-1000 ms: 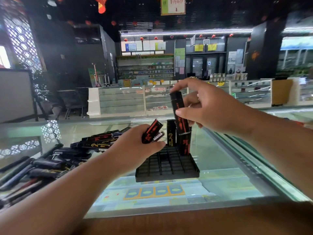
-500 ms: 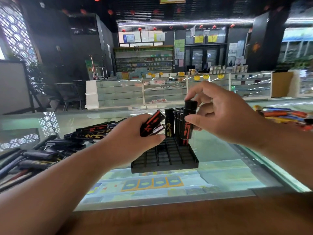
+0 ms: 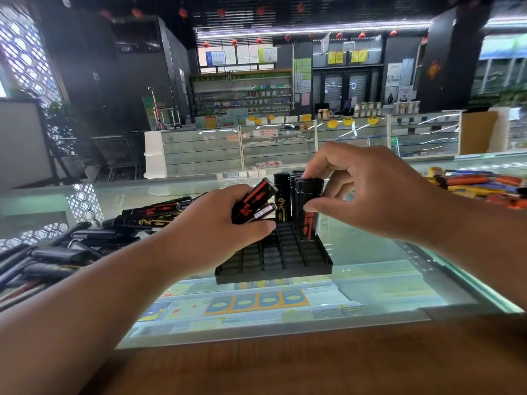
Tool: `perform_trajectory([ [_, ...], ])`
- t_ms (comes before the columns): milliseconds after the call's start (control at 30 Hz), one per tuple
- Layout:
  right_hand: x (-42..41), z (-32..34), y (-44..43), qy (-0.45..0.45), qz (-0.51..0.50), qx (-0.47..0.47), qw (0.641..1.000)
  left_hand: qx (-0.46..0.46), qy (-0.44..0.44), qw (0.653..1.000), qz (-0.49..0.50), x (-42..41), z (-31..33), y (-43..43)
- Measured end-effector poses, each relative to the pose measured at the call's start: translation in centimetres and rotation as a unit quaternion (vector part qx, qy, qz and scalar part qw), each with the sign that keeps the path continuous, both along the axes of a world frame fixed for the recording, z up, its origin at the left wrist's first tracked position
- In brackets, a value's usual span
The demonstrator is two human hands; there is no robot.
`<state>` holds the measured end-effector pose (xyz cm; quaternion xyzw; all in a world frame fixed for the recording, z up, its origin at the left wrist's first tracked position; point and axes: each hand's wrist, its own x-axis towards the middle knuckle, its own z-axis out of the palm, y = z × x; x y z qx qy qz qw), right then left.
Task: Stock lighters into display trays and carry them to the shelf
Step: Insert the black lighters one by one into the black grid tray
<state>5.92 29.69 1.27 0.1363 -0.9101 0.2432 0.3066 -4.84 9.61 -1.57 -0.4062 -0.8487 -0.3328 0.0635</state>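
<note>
Now the right hand [image 3: 370, 195] pinches the top of a red-printed lighter [image 3: 309, 220] between thumb and curled fingertips, the lighter upright with its foot in the right-hand column of the black tray [image 3: 273, 276] on the glass counter [image 3: 385, 280], just beside those already standing. Best to press straight down until it seats, not tipping its neighbours, while the left hand [image 3: 216, 232], fingers curled round two spare lighters [image 3: 251, 203], readies the next

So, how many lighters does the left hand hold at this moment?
2. A black lighter with red print lies on top in the left hand; a lighter with a white label lies just under it. The palm may hide more.
</note>
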Motion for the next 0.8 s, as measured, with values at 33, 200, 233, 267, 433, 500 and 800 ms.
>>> perform_trajectory([
  [33, 0.0, 0.0, 0.1, 0.001, -0.002, 0.010, 1.000, 0.001, -0.002, 1.000, -0.001, 0.0, 0.0, 0.0],
  [200, -0.1, 0.2, 0.3, 0.020, -0.015, 0.073, 0.997, 0.008, -0.015, 1.000, -0.012, 0.0, 0.1, -0.1],
  [233, -0.1, 0.2, 0.3, 0.027, -0.021, 0.091, 0.995, 0.010, -0.019, 1.000, -0.014, 0.1, 0.1, -0.1],
  [267, -0.2, 0.2, 0.5, 0.030, -0.027, 0.108, 0.993, 0.013, -0.022, 1.000, -0.016, 0.1, 0.2, 0.0],
  [433, -0.7, 0.0, 1.0, 0.000, -0.044, 0.112, 0.993, 0.021, -0.035, 0.999, -0.024, 0.3, 0.3, -0.1],
  [500, -0.5, 0.1, 0.8, 0.012, -0.041, 0.090, 0.995, 0.014, -0.024, 0.999, -0.029, 0.5, 0.4, -0.1],
  [800, -0.4, 0.3, -0.6, 0.055, -0.008, 0.087, 0.995, -0.007, 0.024, 0.997, -0.077, 1.8, 0.8, 0.4],
])
